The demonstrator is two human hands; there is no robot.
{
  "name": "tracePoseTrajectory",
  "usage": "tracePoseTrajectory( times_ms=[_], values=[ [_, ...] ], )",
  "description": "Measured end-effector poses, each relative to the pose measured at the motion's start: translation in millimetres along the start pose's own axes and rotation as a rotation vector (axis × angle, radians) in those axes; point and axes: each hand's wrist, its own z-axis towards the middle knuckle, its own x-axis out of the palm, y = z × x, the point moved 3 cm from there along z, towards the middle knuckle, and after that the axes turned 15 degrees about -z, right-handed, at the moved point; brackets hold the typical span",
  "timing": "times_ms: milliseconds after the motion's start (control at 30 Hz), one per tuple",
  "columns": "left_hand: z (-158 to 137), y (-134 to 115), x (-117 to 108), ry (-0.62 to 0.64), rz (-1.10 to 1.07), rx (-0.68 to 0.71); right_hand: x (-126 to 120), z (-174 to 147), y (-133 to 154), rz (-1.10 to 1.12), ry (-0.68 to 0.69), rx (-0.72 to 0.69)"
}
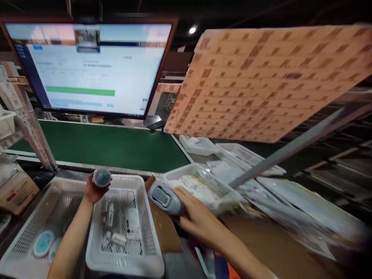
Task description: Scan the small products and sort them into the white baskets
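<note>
left grip (95, 190): clasping teal-lidded tub (102, 177), at far corner of middle basket (124, 266)
right grip (189, 207): wrapped around grey scanner (165, 198), right of middle basket

No lettering is legible (the monitor (93, 73) shows blurred text).

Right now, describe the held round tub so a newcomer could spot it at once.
Beneath the big monitor runs a green belt, with two adjacent white baskets before it. Near their far rims, the left hand holds the round, blue-faced tub. Similar tubs lie in the left basket; this one alone is held.
</note>
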Motion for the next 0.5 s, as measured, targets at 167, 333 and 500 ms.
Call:
tracePoseTrajectory(
  times_ms=[167, 333, 500],
  values=[
    [13.7, 49.3, 31.3, 0.142, -0.207, -0.224, 31.5, 22.4, 60.9, -0.235, 0.267, -0.024],
    [11.4, 75.4, 19.5, 0.132, 0.040, -0.122, 47.4, 24.6, 74.2, -0.237, 0.371, -0.056],
    [8.8, 88.8, -1.8, 0.104, 0.531, 0.088, 64.0, 11.1, 56.3, -0.074, 0.341, -0.113]
  ],
)
